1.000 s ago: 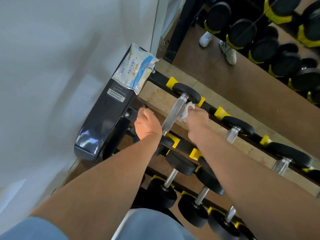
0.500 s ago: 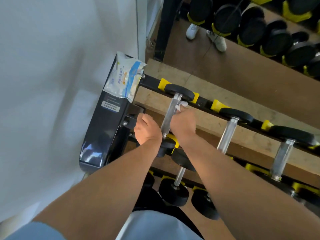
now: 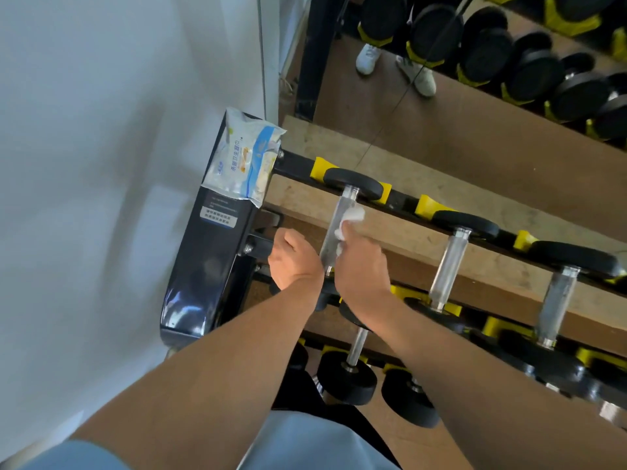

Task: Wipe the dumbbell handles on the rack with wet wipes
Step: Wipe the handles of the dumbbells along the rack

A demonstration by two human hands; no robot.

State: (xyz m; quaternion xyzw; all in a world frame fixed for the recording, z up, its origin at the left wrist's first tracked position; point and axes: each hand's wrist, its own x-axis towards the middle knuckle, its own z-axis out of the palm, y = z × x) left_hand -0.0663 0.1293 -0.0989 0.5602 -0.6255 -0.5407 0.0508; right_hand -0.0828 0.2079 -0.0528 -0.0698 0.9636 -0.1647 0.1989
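The leftmost dumbbell on the top tier has a chrome handle (image 3: 336, 228) and a black far head (image 3: 353, 183). My right hand (image 3: 361, 269) holds a crumpled white wet wipe (image 3: 351, 220) against the right side of that handle. My left hand (image 3: 293, 257) is curled in a fist just left of the handle's near end, at the rack's near rail; what it holds is hidden. A pack of wet wipes (image 3: 244, 161) lies on top of the rack's black end panel (image 3: 210, 262).
Two more dumbbells with chrome handles (image 3: 451, 266) (image 3: 556, 307) sit to the right on the top tier in yellow cradles. Lower tiers hold further black dumbbells (image 3: 346, 381). A white wall (image 3: 101, 164) is on the left. A mirror (image 3: 441, 113) behind reflects dumbbells and white shoes.
My right hand has slid with the wipe down the handle towards me and a little back up. The left hand stays by the near rail. The camera view has shifted slightly.
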